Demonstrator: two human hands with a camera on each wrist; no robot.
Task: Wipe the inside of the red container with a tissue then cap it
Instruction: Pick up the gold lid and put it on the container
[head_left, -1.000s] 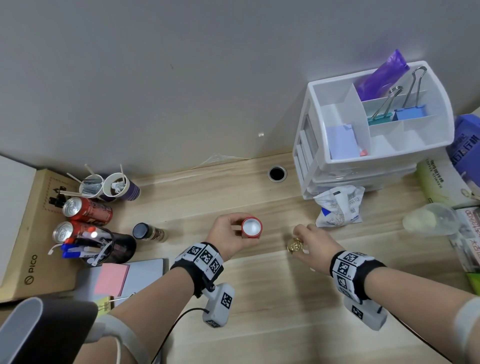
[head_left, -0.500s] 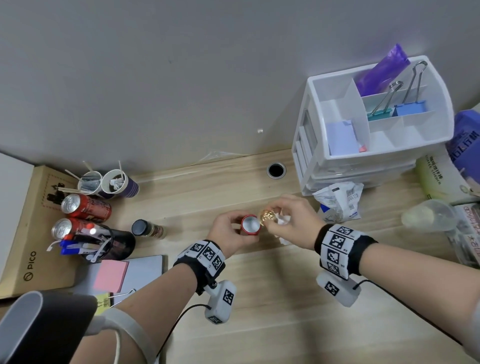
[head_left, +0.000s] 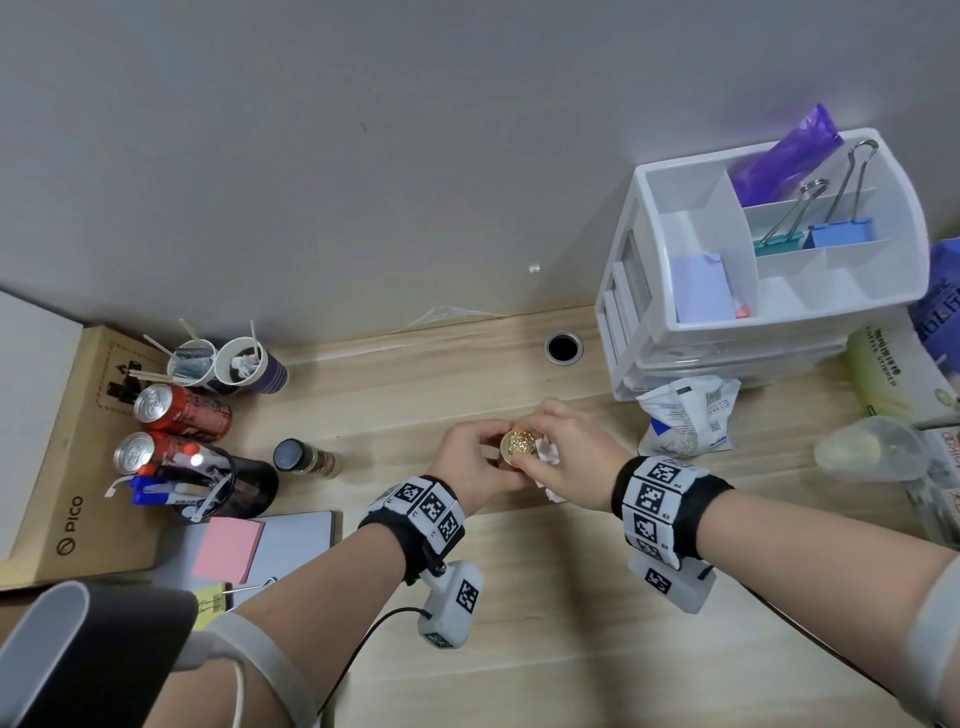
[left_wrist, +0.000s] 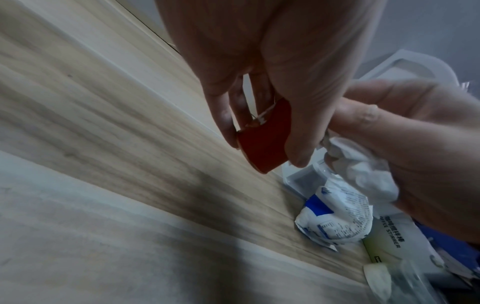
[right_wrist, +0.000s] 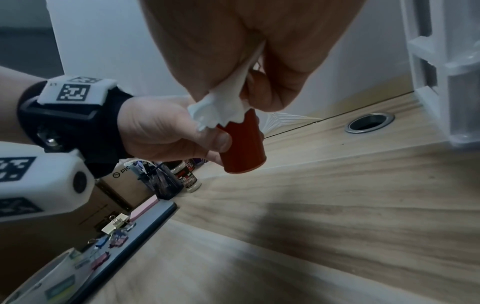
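In the head view the gold cap (head_left: 521, 446) covers the mouth of the small red container, whose red body is hidden there. My left hand (head_left: 480, 457) grips the red container (left_wrist: 265, 142) by its sides, just above the wooden desk (head_left: 519, 597). My right hand (head_left: 550, 441) pinches the cap from the right and keeps a crumpled white tissue (head_left: 548, 460) tucked in its palm. The right wrist view shows the tissue (right_wrist: 221, 111) hanging over the top of the upright container (right_wrist: 244, 144). The cap itself is hidden in both wrist views.
A white drawer organiser (head_left: 779, 322) with binder clips stands at the back right, with a white packet (head_left: 685, 421) in front of it. A cable hole (head_left: 563, 347) lies behind my hands. Cans, a pen holder (head_left: 228, 483), a small bottle (head_left: 304, 460) and pink notes (head_left: 228, 548) sit at the left.
My right hand lifted the gold cap off the desk and carried it left to the container. The cap now sits over the open mouth that showed before.
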